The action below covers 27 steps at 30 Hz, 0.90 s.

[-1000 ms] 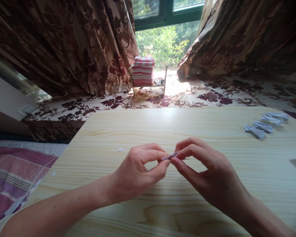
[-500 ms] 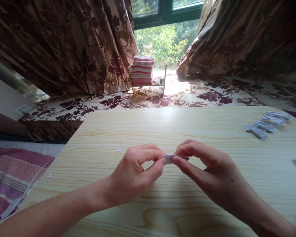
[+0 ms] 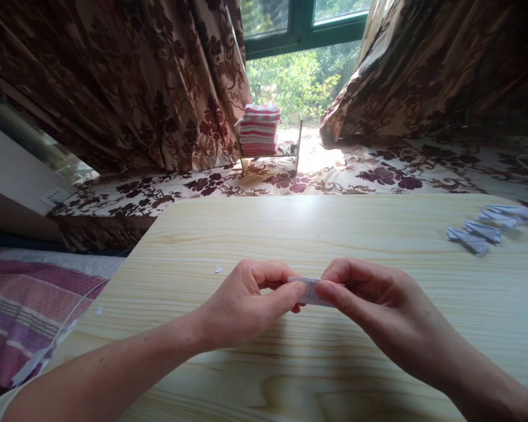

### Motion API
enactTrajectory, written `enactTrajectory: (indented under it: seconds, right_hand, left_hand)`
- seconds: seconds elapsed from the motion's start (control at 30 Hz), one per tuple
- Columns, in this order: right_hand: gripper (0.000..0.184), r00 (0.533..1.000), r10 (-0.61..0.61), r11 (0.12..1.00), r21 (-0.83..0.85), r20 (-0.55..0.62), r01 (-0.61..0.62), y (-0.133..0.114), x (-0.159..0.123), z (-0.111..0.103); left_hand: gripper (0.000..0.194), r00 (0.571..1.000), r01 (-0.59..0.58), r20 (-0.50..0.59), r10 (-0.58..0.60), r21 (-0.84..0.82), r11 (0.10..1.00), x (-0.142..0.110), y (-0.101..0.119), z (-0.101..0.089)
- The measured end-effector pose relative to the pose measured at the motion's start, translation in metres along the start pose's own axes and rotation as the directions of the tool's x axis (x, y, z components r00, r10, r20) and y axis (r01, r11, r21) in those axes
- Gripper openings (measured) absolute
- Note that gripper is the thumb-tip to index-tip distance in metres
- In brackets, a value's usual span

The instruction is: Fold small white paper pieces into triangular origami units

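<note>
A small folded strip of whitish paper [image 3: 311,291] is held above the table, its flat side facing me. My left hand [image 3: 259,296] pinches its left end, thumb in front and fingers behind. At the other end my right hand [image 3: 369,299] grips it between thumb and fingertips, covering that part. Several folded paper pieces [image 3: 469,239] lie at the table's far right, pointed at one end and apart from both hands. A tiny white paper scrap [image 3: 219,270] rests just left of my left hand.
The light wooden table [image 3: 264,234] fills the middle. Another scrap [image 3: 98,310] sits near its left edge. Beyond stands a small rack with folded red-and-white striped cloths [image 3: 259,132] on a floral-covered ledge [image 3: 202,184]. Patterned curtains [image 3: 158,88] frame the window.
The paper has turned from nearly edge-on to showing its flat face, and the thumbs have shifted onto it. Both hands still hold it. The whole view has moved slightly.
</note>
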State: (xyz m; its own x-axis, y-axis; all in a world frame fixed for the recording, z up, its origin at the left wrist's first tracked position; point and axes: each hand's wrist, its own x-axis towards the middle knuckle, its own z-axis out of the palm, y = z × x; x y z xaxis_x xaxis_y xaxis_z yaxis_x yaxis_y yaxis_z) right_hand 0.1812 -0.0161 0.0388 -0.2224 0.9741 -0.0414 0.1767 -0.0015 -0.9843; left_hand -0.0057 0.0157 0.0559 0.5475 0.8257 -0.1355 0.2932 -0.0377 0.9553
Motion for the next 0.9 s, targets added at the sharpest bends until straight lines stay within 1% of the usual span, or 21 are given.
enactTrajectory:
  seconds: [0.1, 0.17, 0.3, 0.33, 0.47, 0.57, 0.63, 0.73, 0.9]
  right_hand:
    - [0.018, 0.999, 0.045, 0.999, 0.023, 0.013, -0.046, 0.0, -0.0004, -0.0002]
    - [0.019, 0.997, 0.071, 0.996, 0.042, 0.044, -0.073, -0.001, -0.0008, 0.0001]
    - [0.021, 0.989, 0.094, 0.991, 0.082, 0.11, -0.103, -0.0027, -0.0006, 0.0013]
    - [0.021, 0.988, 0.098, 0.991, 0.077, 0.118, -0.107, -0.0024, -0.0003, 0.0014]
    - [0.028, 0.99, 0.12, 0.993, 0.004, 0.075, -0.12, 0.0017, 0.0007, -0.0004]
    - [0.033, 0.991, 0.126, 0.992, -0.025, 0.047, -0.125, 0.0039, 0.0009, -0.0018]
    - [0.033, 0.991, 0.125, 0.992, -0.027, 0.046, -0.124, 0.0036, 0.0011, -0.0016]
    - [0.03, 0.991, 0.119, 0.992, -0.047, 0.056, -0.116, 0.0022, 0.0013, -0.0004]
    - [0.03, 0.992, 0.075, 0.985, -0.162, 0.097, -0.059, 0.0034, 0.0005, 0.0013]
  left_hand:
    - [0.019, 0.999, -0.034, -0.008, 0.035, 0.033, 0.999, -0.001, -0.0002, -0.0004]
    - [0.02, 1.0, -0.026, 0.008, 0.026, 0.0, 1.0, -0.0013, -0.0008, -0.0012]
    - [0.022, 0.993, 0.092, 0.093, -0.075, -0.191, 0.977, 0.0018, -0.0029, -0.0028]
    - [0.022, 0.99, 0.113, 0.109, -0.091, -0.216, 0.97, 0.0028, -0.0036, -0.0028]
    - [0.023, 0.979, 0.166, 0.146, -0.141, -0.176, 0.97, 0.0039, -0.0052, -0.0012]
    - [0.021, 0.976, 0.158, 0.169, -0.136, -0.124, 0.98, 0.0013, -0.0037, -0.0001]
    - [0.021, 0.981, 0.134, 0.149, -0.121, -0.079, 0.988, -0.0001, -0.0023, 0.0001]
    - [0.023, 0.987, 0.132, 0.092, -0.129, -0.032, 0.991, -0.0004, -0.0023, -0.0002]
    - [0.023, 0.998, 0.063, 0.009, -0.063, 0.011, 0.998, 0.0002, -0.0065, -0.001]
